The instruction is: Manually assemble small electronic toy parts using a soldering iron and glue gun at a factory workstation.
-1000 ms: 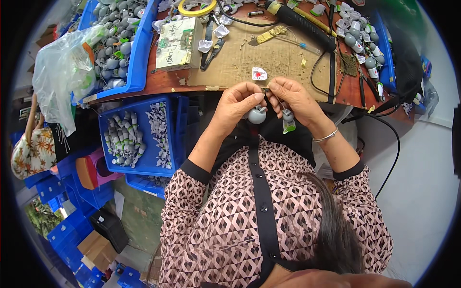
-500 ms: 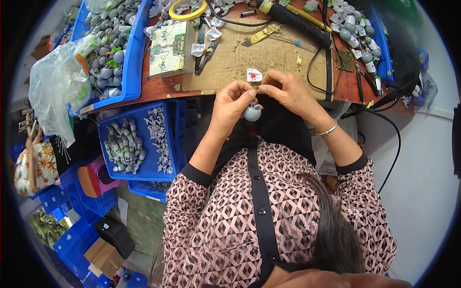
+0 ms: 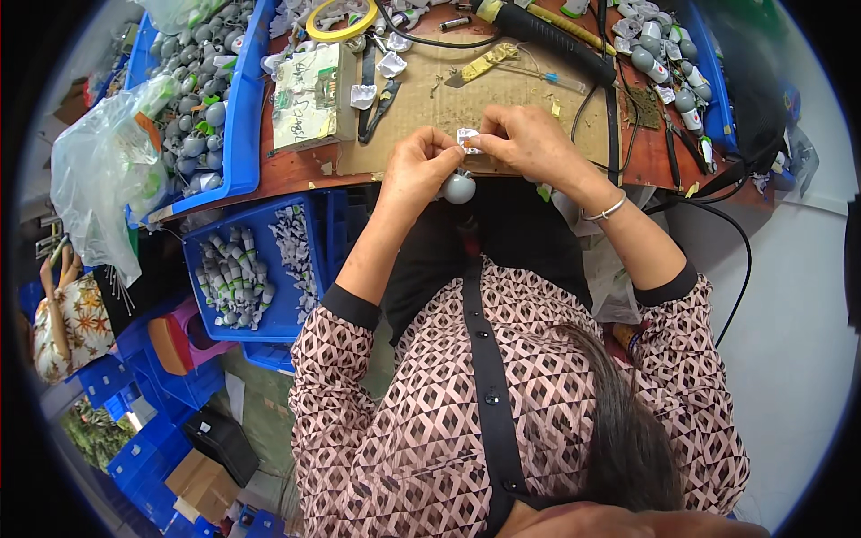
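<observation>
At the table's near edge my left hand (image 3: 420, 168) is closed, thumb and fingertips pinched together. A grey ball-shaped plastic piece (image 3: 460, 188) hangs just below those fingertips, apparently held by them; its upper part is hidden. My right hand (image 3: 531, 148) is closed in a pinch close to the left fingertips. Its fingertips are over a small white plastic shell (image 3: 465, 134) with a rounded end, which lies at the cardboard's front edge. Whatever is between the right fingertips is too small and covered to make out.
A cardboard sheet (image 3: 413, 108) covers the table's middle. Left of it stand a white box (image 3: 305, 103) and a blue bin (image 3: 242, 148) of grey parts. Pliers (image 3: 674, 152) and a cable lie right. Below, a blue tray (image 3: 269, 327) holds more parts. A person (image 3: 72, 314) is far left.
Both hands have moved forward, away from my body, with the grey ball-shaped piece. My right fingertips have come over the white shell, which was in plain sight beyond them before.
</observation>
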A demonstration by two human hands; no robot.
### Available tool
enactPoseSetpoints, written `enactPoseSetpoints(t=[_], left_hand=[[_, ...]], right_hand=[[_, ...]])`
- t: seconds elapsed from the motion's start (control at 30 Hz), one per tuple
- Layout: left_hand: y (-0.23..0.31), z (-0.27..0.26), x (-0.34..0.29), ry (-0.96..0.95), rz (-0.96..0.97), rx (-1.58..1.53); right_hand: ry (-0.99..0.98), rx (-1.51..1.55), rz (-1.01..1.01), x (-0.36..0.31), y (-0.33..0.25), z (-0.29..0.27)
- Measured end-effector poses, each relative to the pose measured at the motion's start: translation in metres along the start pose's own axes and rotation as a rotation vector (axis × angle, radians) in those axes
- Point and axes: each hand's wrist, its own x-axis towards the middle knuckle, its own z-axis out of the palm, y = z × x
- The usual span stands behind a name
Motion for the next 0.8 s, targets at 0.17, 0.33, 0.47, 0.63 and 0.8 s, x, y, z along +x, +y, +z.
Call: enactPoseSetpoints(t=[0.17,0.33,0.47,0.63,0.8], left_hand=[[0.0,-0.002,0.006,0.017,0.034,0.112],[0.005,-0.002,0.007,0.032,0.058,0.208],[0.003,-0.002,0.009,0.034,0.071,0.262],[0.007,-0.001,0.006,0.056,0.061,0.308],[0.01,0.001,0.003,0.062,0.052,0.265]], right_hand=[[-0.04,0.055,0.064,0.003,-0.003,0.0],[-0.024,0.042,0.022,0.004,0.001,0.005],[-0.085,0.19,0.151,0.002,0.001,0.007],[-0.158,0.347,0.326,-0.001,-0.01,0.004],[-0.215,0.424,0.393,0.004,-0.011,0.002]])
